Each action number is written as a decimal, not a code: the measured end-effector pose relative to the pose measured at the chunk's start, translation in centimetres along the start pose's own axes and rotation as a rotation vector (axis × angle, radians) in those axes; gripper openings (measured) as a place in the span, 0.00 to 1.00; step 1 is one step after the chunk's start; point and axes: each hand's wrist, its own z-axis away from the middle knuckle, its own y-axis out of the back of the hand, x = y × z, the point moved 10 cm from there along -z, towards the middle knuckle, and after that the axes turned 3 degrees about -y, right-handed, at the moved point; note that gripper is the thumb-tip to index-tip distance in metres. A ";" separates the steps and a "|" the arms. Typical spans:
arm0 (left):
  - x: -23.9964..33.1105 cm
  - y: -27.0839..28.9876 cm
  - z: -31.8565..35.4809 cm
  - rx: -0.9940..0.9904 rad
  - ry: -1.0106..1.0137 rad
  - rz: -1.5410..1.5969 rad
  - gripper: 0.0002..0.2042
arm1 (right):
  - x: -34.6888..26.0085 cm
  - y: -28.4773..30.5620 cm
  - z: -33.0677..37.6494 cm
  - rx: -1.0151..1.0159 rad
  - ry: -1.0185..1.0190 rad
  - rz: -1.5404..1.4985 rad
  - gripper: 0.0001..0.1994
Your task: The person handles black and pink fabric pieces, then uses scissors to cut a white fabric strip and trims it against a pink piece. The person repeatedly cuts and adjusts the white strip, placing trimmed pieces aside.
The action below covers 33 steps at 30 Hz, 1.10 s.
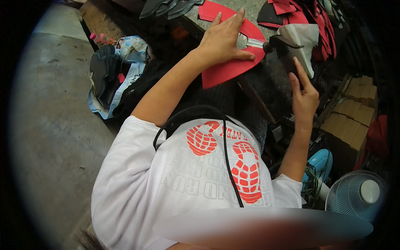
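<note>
Head view. The red, flat, U-shaped sheet piece (229,71) lies at the near side of the grey, rough-surfaced counter (255,11), its rounded end toward the right. The left hand (225,39) is spread across it, fingers and thumb apart, pressing without gripping. The right hand (305,96) is wrapped about the handle of a dark claw-type hammer (285,52), forefinger extended along it. The hands are apart from each other. The hammer head is at the rounded end, beside a pale silvery strip (255,43) on the red piece; whether it touches cannot be determined.

Obscured items: the left hand covers part of the red piece's inner opening. The lower handle is hard to make out against dark surroundings. A white, creased sheet (308,37) is partly behind the hammer. Stacked red and black flat pieces (327,39) at the right and dark grey layered pieces (171,7) at the top are partial; the latter are cut by the frame. A blurred patch covers the lower edge.

Edges and room: the near leg of the red piece appears to overhang the counter edge, which is lost in shadow. The white sheet and stacked pieces border the hammer closely on its right.
</note>
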 end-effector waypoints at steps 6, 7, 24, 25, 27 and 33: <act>0.1 0.1 -0.2 -0.006 -0.006 -0.018 0.66 | -4.6 1.4 0.1 0.209 0.284 -0.191 0.21; 0.0 0.1 -0.3 -0.006 -0.003 -0.021 0.66 | -3.6 -2.0 -0.3 -0.016 0.139 0.173 0.20; -0.1 -0.2 -0.3 -0.066 0.030 0.002 0.63 | -2.1 1.6 0.3 0.157 0.138 -0.145 0.20; -0.1 -0.2 -0.4 -0.070 0.027 -0.013 0.63 | -1.6 1.9 0.4 0.199 0.122 -0.212 0.20; 0.1 0.0 -0.4 -0.061 0.018 -0.028 0.62 | -1.8 0.9 0.4 0.135 0.133 -0.135 0.21; 0.0 0.2 -0.4 -0.046 -0.002 -0.012 0.59 | -0.6 1.9 0.3 0.019 -0.084 0.052 0.20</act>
